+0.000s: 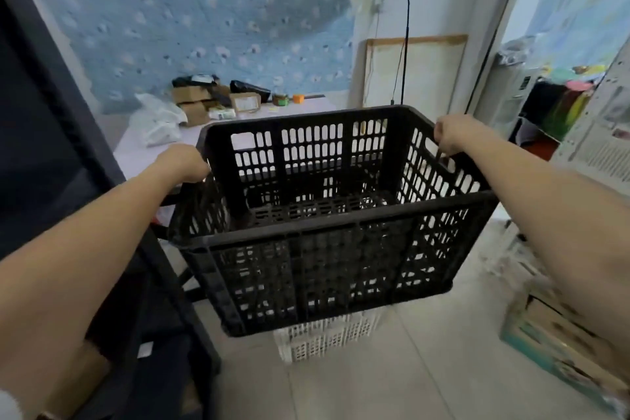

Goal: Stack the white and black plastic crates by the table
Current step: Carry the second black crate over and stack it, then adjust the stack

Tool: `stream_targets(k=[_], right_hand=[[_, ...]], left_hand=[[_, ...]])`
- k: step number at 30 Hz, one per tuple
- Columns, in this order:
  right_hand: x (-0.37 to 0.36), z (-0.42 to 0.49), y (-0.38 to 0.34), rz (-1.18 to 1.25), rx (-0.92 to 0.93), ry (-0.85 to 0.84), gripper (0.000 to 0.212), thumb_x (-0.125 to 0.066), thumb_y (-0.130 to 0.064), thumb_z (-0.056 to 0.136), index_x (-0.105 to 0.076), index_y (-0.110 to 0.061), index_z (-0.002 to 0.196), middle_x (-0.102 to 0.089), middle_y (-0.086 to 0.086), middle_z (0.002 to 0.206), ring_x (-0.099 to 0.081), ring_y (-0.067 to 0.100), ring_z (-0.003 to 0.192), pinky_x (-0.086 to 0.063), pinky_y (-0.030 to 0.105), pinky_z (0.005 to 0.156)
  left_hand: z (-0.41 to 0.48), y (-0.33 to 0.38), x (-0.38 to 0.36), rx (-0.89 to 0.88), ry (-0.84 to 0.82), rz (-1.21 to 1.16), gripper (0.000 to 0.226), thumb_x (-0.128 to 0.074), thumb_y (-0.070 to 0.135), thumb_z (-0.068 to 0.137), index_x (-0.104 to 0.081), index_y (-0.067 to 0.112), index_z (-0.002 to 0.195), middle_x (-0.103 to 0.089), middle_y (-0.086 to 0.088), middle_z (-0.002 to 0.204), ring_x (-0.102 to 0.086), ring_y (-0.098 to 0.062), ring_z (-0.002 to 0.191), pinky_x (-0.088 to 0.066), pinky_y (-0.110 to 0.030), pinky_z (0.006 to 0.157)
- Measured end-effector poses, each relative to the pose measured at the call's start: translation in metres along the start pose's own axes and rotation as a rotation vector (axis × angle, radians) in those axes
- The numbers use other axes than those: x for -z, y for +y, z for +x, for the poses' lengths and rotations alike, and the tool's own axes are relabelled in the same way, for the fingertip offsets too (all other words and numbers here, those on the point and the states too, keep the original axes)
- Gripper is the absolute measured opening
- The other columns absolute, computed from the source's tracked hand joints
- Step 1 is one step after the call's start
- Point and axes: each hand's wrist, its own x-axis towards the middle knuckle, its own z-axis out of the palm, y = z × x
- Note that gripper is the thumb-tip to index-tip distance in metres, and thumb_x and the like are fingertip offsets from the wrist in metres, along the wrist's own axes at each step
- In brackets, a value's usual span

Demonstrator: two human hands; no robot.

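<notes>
Black slotted-lattice crate (327, 215) between the fingers of both hands, white perforated crate (324, 337) below them on pale grey floor tiles (392, 385), white table (143, 153) beyond the left fingers, light blue wall covering (204, 41) with white blossom pattern further off

A black plastic crate (324, 215) is held in the air by its two short ends, the left hand (182, 162) closed on the left rim and the right hand (455, 133) on the right rim. A white crate (324, 337) is seen on the tiled floor (392, 385) beneath it. Behind, a cluttered desk (136, 153) is visible.
</notes>
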Motion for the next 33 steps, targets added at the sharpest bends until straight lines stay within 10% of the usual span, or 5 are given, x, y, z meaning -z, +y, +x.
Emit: stream_targets(k=[9,17,33], right_hand=[[-0.019,0.167,-0.002,0.080,0.146,-0.108,0.037,-0.054,-0.005,0.089,-0.057,-0.003,0.126,-0.057,0.018,0.129,-0.057,0.033,0.117,-0.047,0.038,0.096],[-0.039,0.269,-0.002,0.152,0.236,-0.309,0.034,-0.058,0.003,0.086,-0.062,-0.005,0.119,-0.052,0.006,0.099,-0.050,0.021,0.091,-0.041,0.025,0.078],[-0.060,0.289,-0.013,0.169,0.232,-0.296,0.031,-0.055,0.004,0.086,-0.058,-0.011,0.114,-0.052,0.007,0.104,-0.055,0.027,0.094,-0.050,0.032,0.077]], left_hand=[[0.110,0.064,-0.022,0.146,0.050,-0.024,0.031,-0.048,0.012,0.091,-0.068,-0.003,0.110,-0.066,-0.023,0.116,-0.061,-0.038,0.108,-0.051,-0.040,0.094],[0.161,0.099,-0.052,0.413,0.083,-0.176,0.028,-0.055,0.016,0.089,-0.057,-0.002,0.110,-0.064,-0.021,0.113,-0.063,-0.040,0.105,-0.043,-0.035,0.075],[0.185,0.080,-0.082,0.433,0.247,-0.203,0.035,-0.051,0.024,0.094,-0.049,-0.009,0.107,-0.059,-0.031,0.111,-0.058,-0.052,0.103,-0.048,-0.048,0.084]])
